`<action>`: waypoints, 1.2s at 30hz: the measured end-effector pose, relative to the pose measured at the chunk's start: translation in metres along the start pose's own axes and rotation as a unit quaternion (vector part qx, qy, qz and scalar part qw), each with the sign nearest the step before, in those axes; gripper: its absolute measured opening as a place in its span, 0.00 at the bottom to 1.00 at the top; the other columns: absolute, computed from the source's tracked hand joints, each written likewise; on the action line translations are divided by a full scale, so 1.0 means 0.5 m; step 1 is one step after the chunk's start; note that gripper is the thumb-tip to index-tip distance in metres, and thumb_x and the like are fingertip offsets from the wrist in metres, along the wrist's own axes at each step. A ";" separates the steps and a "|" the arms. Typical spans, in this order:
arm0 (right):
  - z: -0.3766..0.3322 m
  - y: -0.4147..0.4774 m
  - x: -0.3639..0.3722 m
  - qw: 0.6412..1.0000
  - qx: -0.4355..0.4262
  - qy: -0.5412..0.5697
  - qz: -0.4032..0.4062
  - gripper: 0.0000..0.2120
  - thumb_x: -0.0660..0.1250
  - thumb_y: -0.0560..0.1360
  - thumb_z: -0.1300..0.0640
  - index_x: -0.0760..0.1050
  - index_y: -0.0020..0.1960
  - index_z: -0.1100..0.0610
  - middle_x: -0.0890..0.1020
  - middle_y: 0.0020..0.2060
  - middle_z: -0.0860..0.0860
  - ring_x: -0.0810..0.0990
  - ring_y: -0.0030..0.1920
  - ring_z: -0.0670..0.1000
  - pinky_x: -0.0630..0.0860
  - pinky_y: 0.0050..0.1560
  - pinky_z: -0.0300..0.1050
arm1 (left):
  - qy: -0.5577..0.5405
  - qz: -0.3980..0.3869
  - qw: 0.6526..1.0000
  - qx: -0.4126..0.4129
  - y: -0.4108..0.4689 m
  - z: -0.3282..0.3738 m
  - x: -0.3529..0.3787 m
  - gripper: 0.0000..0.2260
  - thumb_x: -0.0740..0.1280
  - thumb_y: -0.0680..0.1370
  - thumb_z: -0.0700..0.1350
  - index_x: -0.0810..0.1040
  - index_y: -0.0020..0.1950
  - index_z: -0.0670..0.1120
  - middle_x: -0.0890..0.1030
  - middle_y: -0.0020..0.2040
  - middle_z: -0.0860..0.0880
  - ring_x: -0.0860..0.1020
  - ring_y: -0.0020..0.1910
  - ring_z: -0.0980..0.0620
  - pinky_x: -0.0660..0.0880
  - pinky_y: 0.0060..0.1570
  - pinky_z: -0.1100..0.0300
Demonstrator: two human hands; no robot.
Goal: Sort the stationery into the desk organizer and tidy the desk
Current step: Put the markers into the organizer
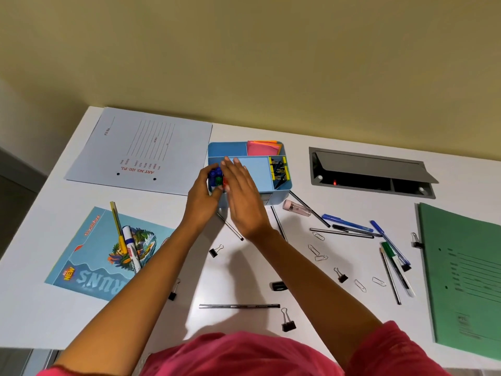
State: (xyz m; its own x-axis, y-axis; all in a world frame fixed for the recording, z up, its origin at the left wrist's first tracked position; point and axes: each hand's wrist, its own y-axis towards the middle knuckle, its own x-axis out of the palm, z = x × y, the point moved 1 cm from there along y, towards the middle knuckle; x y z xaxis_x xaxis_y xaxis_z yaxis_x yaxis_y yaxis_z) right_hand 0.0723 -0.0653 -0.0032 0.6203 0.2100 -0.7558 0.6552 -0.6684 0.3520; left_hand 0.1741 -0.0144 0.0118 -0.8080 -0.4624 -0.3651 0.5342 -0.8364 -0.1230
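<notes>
Desk [67, 316]: L grip [202, 198] holds markers [217, 177] at organizer [280, 197] (R grip [244, 204] flat).

Soft, fairly bright overhead light; a diffuse grey shadow lies on the white desk [339, 131], nearer the person than the fingers [235, 165]. The fingers look slightly blurred, and the wide lens bends the desk's edges.

Open grey cable hatch [371, 172], yellow wall [244, 50]

White table [339, 321]: blue organizer [225, 149] rear centre; pale folder [141, 147] rear left; picture booklet [89, 264] front left; green folder [466, 289] right edge; grey cable hatch [371, 169] rear right; small vial [296, 208] just beside organizer; pens [347, 221], paper clips [318, 236], binder clips [287, 321], pencil [238, 306] scattered between
</notes>
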 end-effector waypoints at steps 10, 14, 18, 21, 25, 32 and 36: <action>0.186 -0.255 -0.180 0.953 0.166 -0.143 0.209 0.10 0.59 0.76 0.72 0.76 0.53 0.66 0.79 0.47 0.60 0.77 0.49 0.57 0.77 0.52 0.49 | -0.053 0.008 0.999 0.002 -0.013 0.010 0.025 0.20 0.62 0.79 0.39 0.62 0.70 0.45 0.71 0.67 0.49 0.74 0.60 0.54 0.71 0.51 0.74; 0.274 -0.373 -0.240 0.901 0.342 -0.154 0.219 0.21 0.58 0.72 0.77 0.73 0.62 0.66 0.76 0.58 0.63 0.73 0.61 0.62 0.72 0.63 0.55 | -0.027 0.025 0.999 -0.012 -0.016 -0.004 0.037 0.20 0.62 0.80 0.39 0.61 0.71 0.43 0.70 0.68 0.44 0.71 0.64 0.50 0.69 0.57 0.65; 0.329 -0.448 -0.293 0.839 0.463 -0.208 0.194 0.26 0.61 0.73 0.73 0.63 0.71 0.68 0.65 0.70 0.66 0.62 0.71 0.65 0.60 0.72 0.58 | 0.003 0.038 0.999 -0.016 -0.015 -0.021 0.042 0.20 0.60 0.80 0.35 0.62 0.70 0.43 0.70 0.67 0.43 0.70 0.64 0.46 0.68 0.57 0.61; 0.343 -0.475 -0.322 0.801 0.533 -0.217 0.168 0.28 0.61 0.74 0.72 0.58 0.73 0.69 0.63 0.71 0.67 0.60 0.72 0.65 0.60 0.72 0.57 | 0.009 0.038 0.999 -0.023 -0.011 -0.028 0.043 0.20 0.60 0.79 0.34 0.62 0.71 0.44 0.70 0.67 0.43 0.70 0.64 0.46 0.69 0.57 0.60; 0.340 -0.483 -0.340 0.785 0.565 -0.187 0.170 0.23 0.61 0.75 0.70 0.63 0.69 0.68 0.72 0.61 0.67 0.71 0.60 0.66 0.70 0.59 0.55 | 0.016 0.039 0.999 -0.024 -0.013 -0.031 0.043 0.21 0.60 0.79 0.34 0.61 0.71 0.44 0.71 0.67 0.42 0.71 0.64 0.45 0.69 0.56 0.59; 0.345 -0.488 -0.335 0.773 0.583 -0.151 0.199 0.13 0.59 0.78 0.63 0.71 0.62 0.65 0.75 0.56 0.62 0.75 0.53 0.60 0.71 0.51 0.52 | 0.009 0.039 0.999 -0.029 -0.026 -0.033 0.038 0.22 0.59 0.79 0.32 0.61 0.72 0.45 0.69 0.69 0.44 0.69 0.67 0.47 0.68 0.57 0.63; 0.345 -0.484 -0.328 0.801 0.549 -0.200 0.130 0.12 0.62 0.77 0.67 0.73 0.60 0.67 0.73 0.57 0.63 0.75 0.54 0.61 0.74 0.55 0.52 | -0.009 0.037 0.999 -0.023 -0.043 -0.034 0.038 0.22 0.56 0.80 0.30 0.61 0.73 0.45 0.68 0.71 0.45 0.67 0.62 0.56 0.68 0.48 0.77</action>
State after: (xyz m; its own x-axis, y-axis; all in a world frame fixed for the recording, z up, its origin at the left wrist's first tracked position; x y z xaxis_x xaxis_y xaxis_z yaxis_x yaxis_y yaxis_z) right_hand -0.2624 -0.0611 -0.0594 0.3425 -0.1379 -0.9293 -0.3840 -0.9233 -0.0045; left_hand 0.1516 -0.0004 -0.0085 -0.7704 -0.5270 -0.3589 0.6024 -0.7861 -0.1388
